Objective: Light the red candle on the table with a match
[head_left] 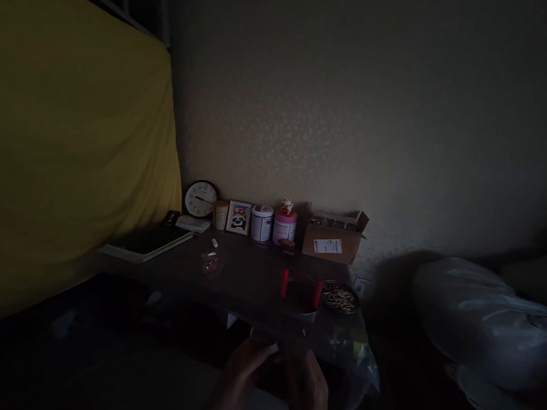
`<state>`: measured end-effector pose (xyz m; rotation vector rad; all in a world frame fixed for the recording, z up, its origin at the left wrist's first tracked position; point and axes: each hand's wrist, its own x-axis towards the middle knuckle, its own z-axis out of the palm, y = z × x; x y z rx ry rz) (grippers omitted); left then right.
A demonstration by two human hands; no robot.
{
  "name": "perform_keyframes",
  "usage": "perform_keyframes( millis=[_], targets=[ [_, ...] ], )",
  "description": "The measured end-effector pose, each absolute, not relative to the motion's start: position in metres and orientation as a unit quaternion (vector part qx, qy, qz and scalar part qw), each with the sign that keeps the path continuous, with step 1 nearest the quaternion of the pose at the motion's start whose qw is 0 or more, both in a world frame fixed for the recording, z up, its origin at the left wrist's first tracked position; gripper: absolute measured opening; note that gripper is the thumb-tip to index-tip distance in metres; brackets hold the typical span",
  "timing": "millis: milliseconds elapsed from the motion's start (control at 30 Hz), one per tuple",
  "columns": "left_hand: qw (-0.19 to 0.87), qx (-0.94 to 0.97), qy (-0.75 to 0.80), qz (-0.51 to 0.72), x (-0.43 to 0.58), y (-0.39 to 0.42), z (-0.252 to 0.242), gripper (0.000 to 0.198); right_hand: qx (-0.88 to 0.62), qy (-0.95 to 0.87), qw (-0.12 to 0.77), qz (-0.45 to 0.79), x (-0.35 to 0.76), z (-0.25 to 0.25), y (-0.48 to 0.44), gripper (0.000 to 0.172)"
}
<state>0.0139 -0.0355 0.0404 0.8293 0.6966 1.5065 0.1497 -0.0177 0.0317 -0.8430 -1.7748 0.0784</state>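
My left hand and my right hand are close together in front of the table's near edge. Both have their fingers bent inward and closed. A small pale spot shows at the left fingertips; in this dim light I cannot make out what lies between the hands. Just beyond them, two upright red candles stand on the table, one on each side of a dark round dish. Right of the candles sits a round tray of short, pale, stick-like pieces.
Along the wall stand a round clock, a framed panda picture, a white tin, a pink tin and an open cardboard box. A yellow curtain hangs left; a pale plastic bag bulges at right.
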Motion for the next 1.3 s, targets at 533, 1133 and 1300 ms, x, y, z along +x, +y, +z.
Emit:
perform_keyframes(
  millis=[533, 1133, 1300],
  targets=[
    [0.603, 0.315, 0.319, 0.660, 0.018, -0.038, 0.049, 0.012, -0.366, -0.747, 0.555, 0.017, 0.155, 0.038, -0.019, 0.021],
    [0.589, 0.299, 0.328, 0.675, 0.017, -0.031, 0.041, 0.015, -0.440, -0.711, 0.549, -0.004, 0.169, 0.022, 0.006, 0.021],
    [0.580, 0.301, 0.347, 0.672, 0.012, -0.032, 0.036, 0.015, -0.478, -0.634, 0.596, 0.123, 0.180, 0.029, 0.008, 0.020]
  ],
)
